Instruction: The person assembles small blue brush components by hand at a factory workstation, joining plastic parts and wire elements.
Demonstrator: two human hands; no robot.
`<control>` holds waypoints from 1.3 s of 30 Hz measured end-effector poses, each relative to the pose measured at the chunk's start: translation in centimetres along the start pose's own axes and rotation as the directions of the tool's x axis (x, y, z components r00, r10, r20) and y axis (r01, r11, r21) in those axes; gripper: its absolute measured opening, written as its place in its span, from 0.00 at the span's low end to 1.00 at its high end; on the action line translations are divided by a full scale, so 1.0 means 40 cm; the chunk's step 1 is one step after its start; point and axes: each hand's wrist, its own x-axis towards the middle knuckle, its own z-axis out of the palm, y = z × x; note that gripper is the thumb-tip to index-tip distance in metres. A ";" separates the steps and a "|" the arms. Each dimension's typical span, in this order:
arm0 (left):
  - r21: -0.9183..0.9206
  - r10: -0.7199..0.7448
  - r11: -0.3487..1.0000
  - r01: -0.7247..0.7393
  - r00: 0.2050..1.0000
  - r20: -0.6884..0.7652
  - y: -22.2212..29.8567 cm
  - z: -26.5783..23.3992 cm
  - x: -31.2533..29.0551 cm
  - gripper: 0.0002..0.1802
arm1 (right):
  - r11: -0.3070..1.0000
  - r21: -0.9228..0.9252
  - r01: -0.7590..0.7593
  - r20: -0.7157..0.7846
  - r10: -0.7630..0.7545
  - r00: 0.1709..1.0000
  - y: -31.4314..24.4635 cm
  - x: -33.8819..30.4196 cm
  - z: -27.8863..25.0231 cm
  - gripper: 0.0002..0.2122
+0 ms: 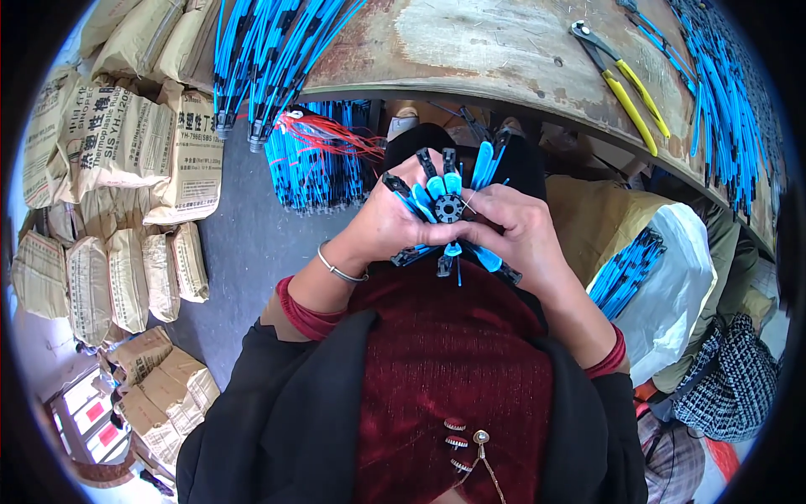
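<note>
Held in front of my body is a black round slotted hub (pixel 449 208), with blue-and-black ribs (pixel 420 200) fanning out around it like part of an umbrella frame. My left hand (pixel 388 225) is closed round the left side of this cluster, thumb just below the hub. From the other side my right hand (pixel 522 228) grips it too, its thumb and finger pinched close to the hub. A thin pale wire (pixel 470 204) shows at those right fingertips. The ribs' lower parts are partly hidden by both hands.
Yellow-handled pliers (pixel 630 111) lie on the worn wooden table (pixel 478 42). Bundles of blue ribs hang over its edge at left (pixel 281 50) and right (pixel 726 101). Below are another bundle (pixel 311 168) with red string (pixel 336 136), a white sack (pixel 688 269) holding ribs, and stacked paper sacks (pixel 126 134).
</note>
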 end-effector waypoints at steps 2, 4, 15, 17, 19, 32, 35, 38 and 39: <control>0.042 0.026 0.999 -0.026 1.000 0.002 -0.001 0.002 0.002 0.19 | 1.000 -0.025 0.004 0.010 -0.004 1.000 -0.001 -0.006 0.002 0.15; 0.084 0.090 0.993 -0.089 0.996 -0.010 -0.002 0.007 0.006 0.19 | 0.997 -0.080 0.014 0.033 -0.011 0.999 -0.002 -0.013 0.002 0.14; -0.319 -0.119 0.942 0.102 0.992 -0.034 0.012 0.055 0.012 0.20 | 0.977 0.097 -0.190 0.059 0.185 0.981 0.024 -0.004 -0.018 0.13; -0.400 -0.128 0.911 0.098 0.991 -0.049 0.016 0.061 0.014 0.21 | 0.946 0.160 -0.282 0.078 0.273 0.959 0.030 -0.006 -0.018 0.13; -0.361 -0.131 0.927 0.103 0.990 -0.054 0.018 0.054 0.013 0.21 | 0.890 0.334 -0.309 0.059 0.308 0.950 0.036 -0.008 -0.015 0.14; 0.028 -0.079 0.996 0.081 0.995 -0.067 0.031 0.064 0.016 0.20 | 0.876 -0.378 0.299 0.079 -0.291 0.954 0.025 0.037 -0.077 0.17; 0.049 -0.086 0.995 0.090 0.993 -0.082 0.047 0.075 0.017 0.21 | 0.898 -0.358 0.257 0.027 -0.265 0.964 0.029 0.026 -0.077 0.15; -0.002 -0.168 0.986 0.168 0.984 -0.057 0.055 0.081 0.010 0.22 | 0.920 -0.331 0.208 -0.001 -0.221 0.975 0.015 0.022 -0.076 0.12; -0.013 -0.170 0.985 0.169 0.984 -0.049 0.051 0.084 0.008 0.23 | 0.933 -0.312 0.177 -0.001 -0.186 0.982 0.009 0.019 -0.075 0.10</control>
